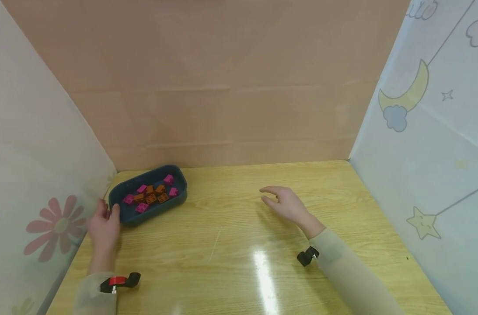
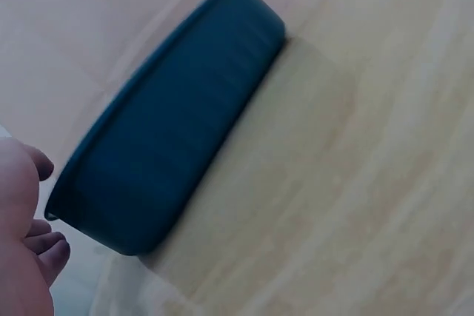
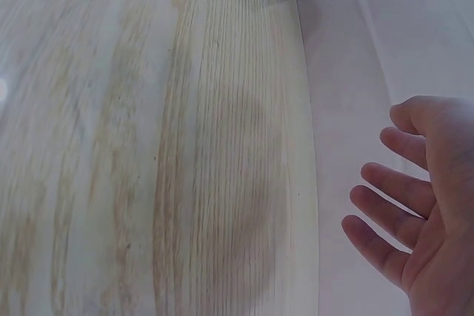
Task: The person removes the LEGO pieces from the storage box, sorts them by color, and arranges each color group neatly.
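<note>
A dark blue tray [image 1: 152, 214] stands at the table's far left. Inside it lie several magenta blocks [image 1: 142, 207] and several orange blocks [image 1: 162, 197], all small and studded. My left hand [image 1: 105, 225] is at the tray's left end, thumb and fingers apart on either side of the rim corner. In the left wrist view, a narrow gap shows between the left hand [image 2: 22, 234] and the tray [image 2: 163, 116]; any contact is hard to tell. Over the middle right of the table hovers my right hand [image 1: 287, 205], fingers loosely bent and holding nothing.
The wooden table [image 1: 207, 271] is bounded by a brown back wall [image 1: 239, 122] and printed side panels, the left panel [image 1: 61, 175] close beside my left hand. Each wrist wears a black camera mount [image 1: 120, 281]. A light reflection lies on the front of the table.
</note>
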The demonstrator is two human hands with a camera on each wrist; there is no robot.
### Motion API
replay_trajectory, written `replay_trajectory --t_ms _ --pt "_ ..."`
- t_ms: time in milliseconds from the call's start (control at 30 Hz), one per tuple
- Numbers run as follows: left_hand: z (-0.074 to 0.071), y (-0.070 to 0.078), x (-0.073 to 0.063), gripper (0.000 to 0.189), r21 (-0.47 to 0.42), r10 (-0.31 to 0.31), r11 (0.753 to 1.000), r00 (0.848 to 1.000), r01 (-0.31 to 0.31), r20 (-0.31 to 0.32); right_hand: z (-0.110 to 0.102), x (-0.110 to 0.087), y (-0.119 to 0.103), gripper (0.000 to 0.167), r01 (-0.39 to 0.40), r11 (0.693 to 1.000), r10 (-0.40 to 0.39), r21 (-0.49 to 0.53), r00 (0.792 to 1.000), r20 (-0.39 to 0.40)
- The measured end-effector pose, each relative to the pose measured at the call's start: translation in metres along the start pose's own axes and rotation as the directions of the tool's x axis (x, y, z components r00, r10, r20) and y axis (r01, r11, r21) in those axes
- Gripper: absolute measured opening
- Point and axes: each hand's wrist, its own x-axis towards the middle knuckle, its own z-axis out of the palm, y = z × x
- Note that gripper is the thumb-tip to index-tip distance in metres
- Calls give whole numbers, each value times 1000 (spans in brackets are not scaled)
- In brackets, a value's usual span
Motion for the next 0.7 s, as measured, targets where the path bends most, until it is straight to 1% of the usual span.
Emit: replay_trajectory --t_ms 67,133,200,333,400,567,700 --pt "1 -1 -1 57 82 43 996 999 -43 -1 0 0 -2 42 4 1000 -4 4 1000 -2" --pt "2 -3 -1 53 133 71 989 998 -69 -4 0 0 -3 42 10 1000 -10 7 1000 0" --pt "2 -4 -2 53 139 53 989 999 -53 4 1 1 -3 41 12 1000 -12 11 1000 3" --pt "0 -5 -1 56 141 -2 990 1000 -2 22 2 2 -2 41 27 1000 -27 4 1000 5" --pt "0 -6 -1 57 134 -19 991 999 14 41 2 2 -2 41 32 999 -32 -1 999 7" --pt "5 -8 0 58 127 -31 992 995 19 94 0 1 -2 40 24 1000 -24 -1 1000 12" --pt "11 -5 0 61 133 -35 991 987 14 155 -1 0 -1 39 26 1000 -26 -6 1000 13"
